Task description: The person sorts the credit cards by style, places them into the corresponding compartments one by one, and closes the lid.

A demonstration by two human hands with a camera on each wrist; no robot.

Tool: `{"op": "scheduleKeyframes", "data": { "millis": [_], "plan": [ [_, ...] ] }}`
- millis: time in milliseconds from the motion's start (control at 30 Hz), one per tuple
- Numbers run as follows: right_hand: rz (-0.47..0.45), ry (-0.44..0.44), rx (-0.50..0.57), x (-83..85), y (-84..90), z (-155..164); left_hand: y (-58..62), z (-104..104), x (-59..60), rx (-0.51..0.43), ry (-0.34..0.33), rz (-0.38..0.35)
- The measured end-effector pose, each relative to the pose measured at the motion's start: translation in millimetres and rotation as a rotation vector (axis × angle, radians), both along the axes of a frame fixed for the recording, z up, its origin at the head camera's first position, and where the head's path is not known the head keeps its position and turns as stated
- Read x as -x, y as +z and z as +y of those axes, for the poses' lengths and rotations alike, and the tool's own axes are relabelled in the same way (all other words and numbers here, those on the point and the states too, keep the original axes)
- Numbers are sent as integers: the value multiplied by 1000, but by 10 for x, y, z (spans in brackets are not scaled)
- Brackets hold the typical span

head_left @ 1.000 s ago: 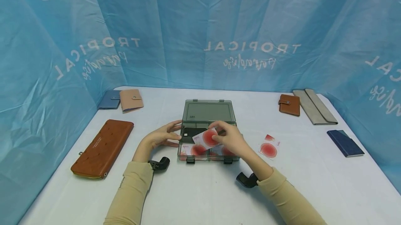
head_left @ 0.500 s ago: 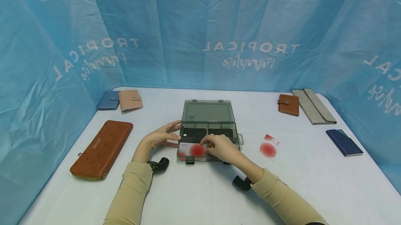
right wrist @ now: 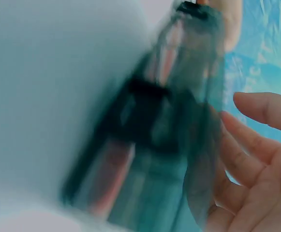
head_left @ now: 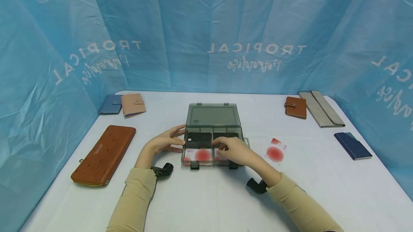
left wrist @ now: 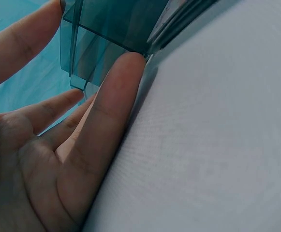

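Translucent smoky-grey plastic organizer box [head_left: 213, 142], rectangular, lies flat on the white table [head_left: 206, 196], hinged lid [head_left: 213, 115] thrown back away from the person, long axis left to right, black latches [head_left: 194, 165] facing the sleeves. Holds glossy white cards with red discs [head_left: 198, 154] in the near compartments, matte black cards [head_left: 199, 138] behind. Steadied at its left wall by left hand [head_left: 166, 142], fingers straight. Right hand [head_left: 237, 151] hovers over the near right compartment, fingers relaxed, gripping nothing. One loose red-disc card [head_left: 275, 151] lies well right of those fingers.
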State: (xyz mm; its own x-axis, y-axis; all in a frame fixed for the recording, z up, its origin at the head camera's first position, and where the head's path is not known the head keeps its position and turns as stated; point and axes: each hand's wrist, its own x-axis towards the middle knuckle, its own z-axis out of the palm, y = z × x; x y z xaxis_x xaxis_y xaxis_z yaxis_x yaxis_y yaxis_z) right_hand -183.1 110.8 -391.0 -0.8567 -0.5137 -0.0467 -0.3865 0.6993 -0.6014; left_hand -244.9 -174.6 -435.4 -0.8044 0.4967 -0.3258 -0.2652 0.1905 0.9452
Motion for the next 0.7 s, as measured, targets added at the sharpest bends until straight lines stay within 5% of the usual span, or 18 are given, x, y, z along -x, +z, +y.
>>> {"op": "scheduleKeyframes", "data": {
  "millis": [300,500,700],
  "plan": [
    [28,-191,-1,13,84,655,-23,7,6,-1,-9,-3],
    [-36,-337,-330,-45,50,1136,-34,1,6,-3,-16,-3],
    [-118,-301,-558,-132,-10,1201,-30,-14,6,7,-9,4]
  ]
}}
